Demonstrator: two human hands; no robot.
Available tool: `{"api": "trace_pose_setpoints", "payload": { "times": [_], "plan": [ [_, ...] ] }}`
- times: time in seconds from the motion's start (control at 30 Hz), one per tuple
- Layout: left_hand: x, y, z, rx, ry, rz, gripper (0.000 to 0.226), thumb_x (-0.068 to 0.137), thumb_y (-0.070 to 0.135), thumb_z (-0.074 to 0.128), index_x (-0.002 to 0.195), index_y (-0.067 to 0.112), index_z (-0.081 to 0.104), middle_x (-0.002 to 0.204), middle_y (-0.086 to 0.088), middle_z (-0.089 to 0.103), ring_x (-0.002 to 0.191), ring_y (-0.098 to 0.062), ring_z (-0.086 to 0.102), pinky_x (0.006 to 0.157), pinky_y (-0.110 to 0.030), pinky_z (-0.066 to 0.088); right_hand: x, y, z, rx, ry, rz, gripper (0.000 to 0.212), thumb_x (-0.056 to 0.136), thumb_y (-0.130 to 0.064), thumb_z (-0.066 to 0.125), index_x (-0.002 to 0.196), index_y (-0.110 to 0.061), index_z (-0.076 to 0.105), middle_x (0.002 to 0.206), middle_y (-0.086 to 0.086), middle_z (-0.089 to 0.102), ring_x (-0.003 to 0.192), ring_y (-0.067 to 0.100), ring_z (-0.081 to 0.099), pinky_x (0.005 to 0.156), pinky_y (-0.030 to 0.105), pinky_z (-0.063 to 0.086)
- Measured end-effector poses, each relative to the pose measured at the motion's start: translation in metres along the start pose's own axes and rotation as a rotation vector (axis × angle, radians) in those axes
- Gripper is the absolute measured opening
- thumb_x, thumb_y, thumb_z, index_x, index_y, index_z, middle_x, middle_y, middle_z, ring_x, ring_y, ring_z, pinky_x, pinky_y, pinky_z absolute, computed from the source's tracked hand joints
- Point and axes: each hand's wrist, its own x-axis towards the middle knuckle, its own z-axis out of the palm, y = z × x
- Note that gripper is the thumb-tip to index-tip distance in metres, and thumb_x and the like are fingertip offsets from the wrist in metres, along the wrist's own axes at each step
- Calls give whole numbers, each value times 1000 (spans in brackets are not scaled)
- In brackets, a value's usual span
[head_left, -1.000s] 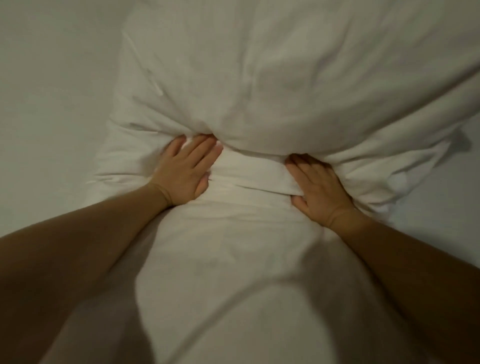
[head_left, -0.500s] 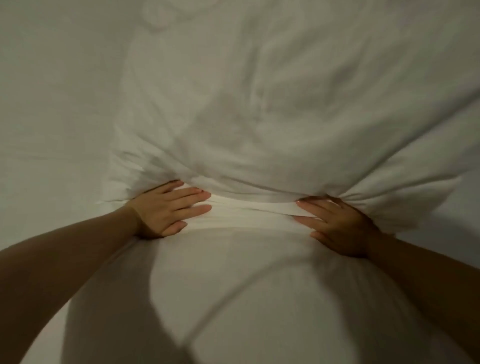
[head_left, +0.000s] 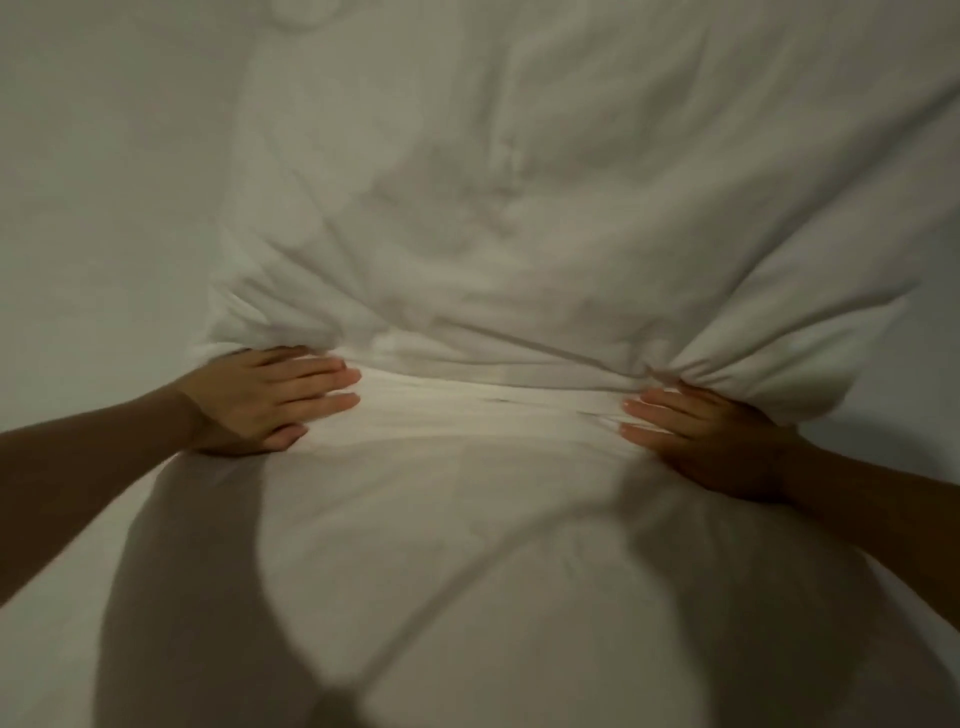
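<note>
I see white duvet (head_left: 519, 234) bunched just beyond both hands, its folded edge (head_left: 488, 397) running straight between them. Left hand (head_left: 270, 400) flat on fabric, fingers straight, pointing inward along fold, gripping nothing. Right hand (head_left: 711, 441) likewise flat, fingers straight, aimed toward left hand. Gathered corner (head_left: 691, 364) puckers just above its knuckles. Hands well apart, fold bare between them. Smooth layer (head_left: 467, 545) spreads below wrists toward me. Bed sheet (head_left: 104, 182) open left of left hand, narrower strip right of right hand.
</note>
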Motion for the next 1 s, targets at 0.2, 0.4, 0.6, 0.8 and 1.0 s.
{"api": "trace_pose_setpoints", "payload": {
  "times": [0.2, 0.4, 0.6, 0.8, 1.0],
  "plan": [
    [15, 9, 51, 18, 1, -92, 54, 99, 40, 3, 151, 29, -5, 146, 9, 43, 109, -16, 42, 84, -28, 30, 42, 1, 26, 3, -184, 30, 59, 61, -97, 13, 109, -70, 34, 119, -30, 45, 112, 4, 45, 95, 21, 33],
    [25, 0, 57, 65, 148, -71, 54, 100, 39, 5, 152, 25, -4, 160, 8, -2, 127, -21, 33, 101, -28, 24, 21, 16, 39, -6, -150, 169, 48, 100, -46, 22, 148, -44, 13, 138, -3, 46, 120, 18, 48, 101, 22, 33],
    [7, 43, 25, 263, 172, -334, 46, 103, 26, 17, 145, 13, 30, 153, -5, 30, 126, -25, 46, 100, -42, 36, 2, -17, 27, -357, 156, 130, 63, 78, -22, 35, 140, -15, 34, 145, 7, 38, 120, 29, 42, 104, 43, 26],
    [-48, 128, -39, 275, 124, -548, 37, 83, 13, 44, 114, 9, 65, 118, -11, 66, 96, -25, 69, 70, -42, 56, -32, -114, -16, -235, 109, 537, 35, 78, -6, 41, 112, -2, 49, 93, 24, 70, 68, 38, 69, 55, 40, 55],
    [-96, 232, -104, 98, 28, -769, 48, 70, 15, 38, 98, -1, 74, 115, -17, 63, 90, -33, 69, 63, -47, 56, -94, -215, -41, -66, 236, 635, 3, 69, -3, 66, 70, -2, 68, 47, 3, 47, 35, 21, 52, 31, 26, 40]
  ]
}}
